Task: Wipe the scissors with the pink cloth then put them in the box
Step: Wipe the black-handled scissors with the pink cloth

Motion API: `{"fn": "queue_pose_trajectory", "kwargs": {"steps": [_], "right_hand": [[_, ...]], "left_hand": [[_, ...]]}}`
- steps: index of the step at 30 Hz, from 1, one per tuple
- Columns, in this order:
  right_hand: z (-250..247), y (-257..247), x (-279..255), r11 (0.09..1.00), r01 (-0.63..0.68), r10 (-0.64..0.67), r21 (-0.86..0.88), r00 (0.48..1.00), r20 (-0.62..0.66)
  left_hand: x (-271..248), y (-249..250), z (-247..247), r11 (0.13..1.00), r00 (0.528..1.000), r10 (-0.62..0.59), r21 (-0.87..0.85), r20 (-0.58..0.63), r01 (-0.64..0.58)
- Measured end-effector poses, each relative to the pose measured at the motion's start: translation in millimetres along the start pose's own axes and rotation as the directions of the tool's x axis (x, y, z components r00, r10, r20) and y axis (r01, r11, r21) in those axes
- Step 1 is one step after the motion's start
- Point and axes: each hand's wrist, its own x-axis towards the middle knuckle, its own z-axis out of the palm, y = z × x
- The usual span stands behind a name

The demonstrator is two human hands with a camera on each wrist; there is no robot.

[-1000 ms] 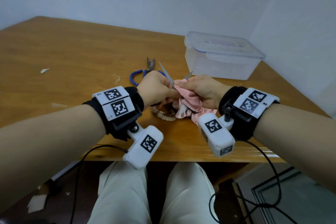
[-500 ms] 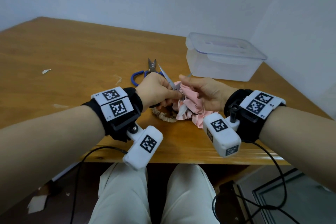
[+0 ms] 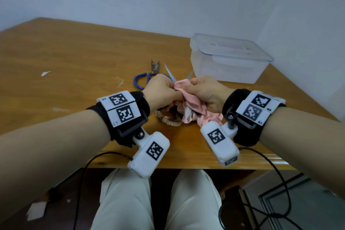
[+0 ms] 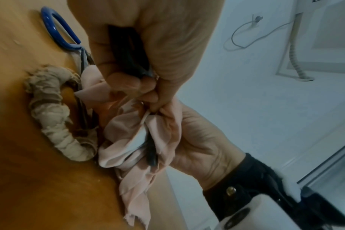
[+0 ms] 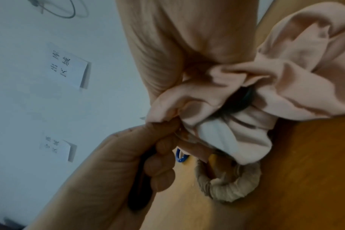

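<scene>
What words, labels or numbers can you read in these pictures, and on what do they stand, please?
"出库区域": upper paper sign, right wrist view; the reading is a little uncertain.
Lower paper sign: too blurred to read.
Wrist markers: coded squares, with tiny corner marks too small to read.
Box: no text visible.

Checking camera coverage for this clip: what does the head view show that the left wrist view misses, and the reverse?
Only the head view shows the clear lidded plastic box, lid on, and the silver blade tips poking out past the hands. Only the left wrist view shows the scissors' dark handle gripped inside the left hand. Both show the right hand bunching the pink cloth, the blue-handled scissors and the beige scrunchie on the wooden table.
</scene>
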Motion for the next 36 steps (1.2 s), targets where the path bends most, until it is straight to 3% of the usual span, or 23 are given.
{"fn": "queue_pose_trajectory", "kwargs": {"steps": [31, 36], "right_hand": [[0.0, -5.1, -3.5, 0.987, 0.014, -0.019, -0.162, 0.999, -0.03], [7.4, 0.7, -0.6, 0.924, 0.021, -0.064, -0.383, 0.993, -0.101]], "left_hand": [[-5.6, -2.1, -2.9, 0.998, 0.999, -0.041, 0.046, -0.028, 0.042], [-4.9, -2.6, 0.2, 0.994, 0.998, -0.055, 0.095, -0.021, 0.057]]}}
